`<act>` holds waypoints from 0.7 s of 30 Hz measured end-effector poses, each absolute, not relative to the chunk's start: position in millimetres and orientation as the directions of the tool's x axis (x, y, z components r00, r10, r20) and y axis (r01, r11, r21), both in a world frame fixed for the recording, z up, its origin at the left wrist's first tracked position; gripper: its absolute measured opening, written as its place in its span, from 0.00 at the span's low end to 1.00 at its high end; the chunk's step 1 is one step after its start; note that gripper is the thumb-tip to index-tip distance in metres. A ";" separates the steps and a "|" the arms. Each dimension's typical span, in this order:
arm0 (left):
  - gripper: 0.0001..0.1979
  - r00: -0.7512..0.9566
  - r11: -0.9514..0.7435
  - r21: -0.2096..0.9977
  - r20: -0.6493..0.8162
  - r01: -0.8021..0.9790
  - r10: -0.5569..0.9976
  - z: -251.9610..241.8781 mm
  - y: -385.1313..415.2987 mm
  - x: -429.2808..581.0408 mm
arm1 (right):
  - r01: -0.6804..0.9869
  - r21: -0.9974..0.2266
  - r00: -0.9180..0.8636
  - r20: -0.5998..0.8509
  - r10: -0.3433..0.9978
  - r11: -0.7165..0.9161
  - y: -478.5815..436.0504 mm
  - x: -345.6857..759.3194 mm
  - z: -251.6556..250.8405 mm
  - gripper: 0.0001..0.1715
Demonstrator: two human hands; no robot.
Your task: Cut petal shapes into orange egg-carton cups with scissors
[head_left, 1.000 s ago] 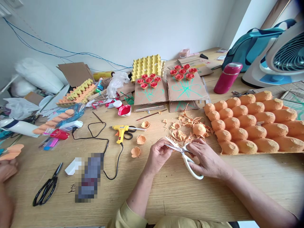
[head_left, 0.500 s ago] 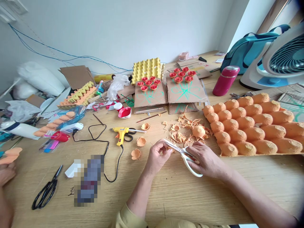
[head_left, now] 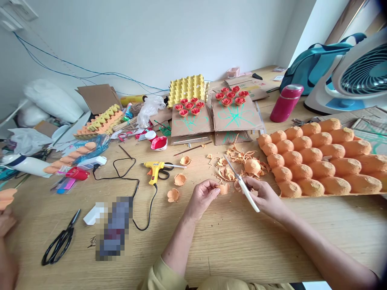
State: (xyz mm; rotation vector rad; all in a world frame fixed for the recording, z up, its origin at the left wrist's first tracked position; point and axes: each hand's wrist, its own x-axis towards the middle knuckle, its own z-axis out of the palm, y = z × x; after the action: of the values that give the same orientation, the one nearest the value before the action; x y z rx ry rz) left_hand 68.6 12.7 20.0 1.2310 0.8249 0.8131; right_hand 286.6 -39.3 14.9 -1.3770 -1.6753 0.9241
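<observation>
My left hand [head_left: 202,197] pinches a small orange egg-carton cup [head_left: 223,188] between thumb and fingertips. The cup's edge looks cut into petal shapes. My right hand [head_left: 266,198] is closed round white-handled scissors [head_left: 246,191], whose blades point up and left, apart from the cup. Behind both hands lies a pile of orange carton scraps [head_left: 226,172]. Left of my left hand, a cut carton flower [head_left: 173,195] and another flower-shaped cup [head_left: 180,179] rest on the table, with a third one further back.
A large orange egg tray [head_left: 314,161] lies at right. A yellow glue gun [head_left: 155,171] with a black cord and black scissors [head_left: 59,241] lie to the left. Cardboard sheets with red flowers [head_left: 192,121] stand behind. Another person's hand [head_left: 6,221] is at the left edge.
The scissors have moved off the carton cup and turned, their blades now pointing more upward. The cup in my left hand shows more plainly. At left, the other person's hand has shifted slightly.
</observation>
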 end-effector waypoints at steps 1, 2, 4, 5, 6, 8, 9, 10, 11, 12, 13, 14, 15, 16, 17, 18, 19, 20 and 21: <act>0.14 0.484 0.152 0.985 -0.096 -0.077 0.870 21.0 12.4 68.9 | 0.363 -0.922 -0.116 0.095 0.989 0.131 -39.1 286.8 15.0 0.16; 0.14 0.492 0.149 0.986 -0.094 -0.074 0.865 22.0 12.0 69.3 | 0.297 -0.949 -0.110 0.077 0.991 0.107 -38.9 286.8 15.2 0.16; 0.14 0.501 0.142 0.987 -0.085 -0.076 0.861 23.3 11.4 69.9 | 0.181 -0.982 -0.102 0.044 0.994 0.062 -38.4 286.3 15.9 0.17; 0.14 0.503 0.144 0.986 -0.084 -0.081 0.860 23.3 11.1 70.2 | 0.134 -0.990 -0.101 0.033 0.994 0.046 -38.2 285.6 16.3 0.17; 0.14 0.505 0.150 0.985 -0.086 -0.089 0.859 22.9 10.8 70.5 | 0.095 -0.995 -0.097 0.030 0.995 0.039 -38.1 284.8 16.7 0.17; 0.14 0.513 0.178 0.978 -0.098 -0.109 0.852 20.5 10.1 71.1 | 0.048 -0.998 -0.081 0.043 0.996 0.047 -37.8 282.6 17.0 0.19; 0.14 0.521 0.196 0.973 -0.105 -0.123 0.847 18.9 9.6 71.5 | 0.039 -0.998 -0.074 0.056 0.996 0.059 -37.7 281.3 16.9 0.19; 0.14 0.530 0.217 0.967 -0.114 -0.136 0.840 17.2 9.1 72.0 | 0.035 -0.997 -0.068 0.067 0.995 0.069 -37.7 280.0 16.7 0.20; 0.13 0.539 0.240 0.959 -0.125 -0.149 0.833 15.5 8.5 72.6 | 0.030 -0.997 -0.064 0.072 0.995 0.074 -37.6 278.8 16.6 0.21; 0.13 0.546 0.266 0.951 -0.139 -0.160 0.826 14.0 7.8 73.2 | 0.019 -0.997 -0.064 0.070 0.995 0.072 -37.5 277.5 16.5 0.22; 0.13 0.553 0.290 0.942 -0.154 -0.167 0.819 12.6 7.2 73.9 | 0.001 -0.998 -0.069 0.059 0.996 0.060 -37.4 276.4 16.5 0.23; 0.12 0.561 0.312 0.935 -0.169 -0.170 0.811 11.4 6.6 74.7 | -0.025 -0.999 -0.076 0.043 0.996 0.041 -37.4 275.4 16.6 0.24; 0.12 0.567 0.328 0.929 -0.181 -0.169 0.803 10.4 6.1 75.4 | -0.057 -0.998 -0.085 0.025 0.996 0.020 -37.4 274.5 17.0 0.24; 0.12 0.573 0.338 0.926 -0.187 -0.167 0.798 9.5 5.7 76.1 | -0.088 -0.996 -0.094 0.008 0.996 -0.001 -37.4 273.9 17.4 0.24; 0.12 0.578 0.343 0.925 -0.190 -0.166 0.794 8.7 5.4 76.7 | -0.114 -0.993 -0.104 -0.006 0.995 -0.018 -37.5 273.4 17.8 0.24; 0.12 0.582 0.345 0.924 -0.191 -0.164 0.790 8.0 5.2 77.2 | -0.134 -0.990 -0.110 -0.016 0.994 -0.031 -37.7 273.1 18.1 0.24; 0.12 0.585 0.345 0.925 -0.192 -0.161 0.788 7.5 5.1 77.5 | -0.152 -0.988 -0.117 -0.022 0.993 -0.040 -37.8 272.8 18.3 0.25; 0.12 0.587 0.346 0.925 -0.193 -0.159 0.786 7.3 4.9 77.8 | -0.166 -0.985 -0.127 -0.028 0.992 -0.049 -37.9 272.7 18.3 0.25; 0.12 0.587 0.347 0.925 -0.195 -0.158 0.786 7.3 4.8 77.9 | -0.175 -0.983 -0.138 -0.036 0.990 -0.060 -38.1 272.5 18.2 0.24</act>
State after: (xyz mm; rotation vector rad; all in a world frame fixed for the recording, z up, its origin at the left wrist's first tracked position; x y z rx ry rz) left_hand 77.9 4.8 7.3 1.0431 0.7176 0.6848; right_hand 272.5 -38.1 18.2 -1.0425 -1.1469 1.4228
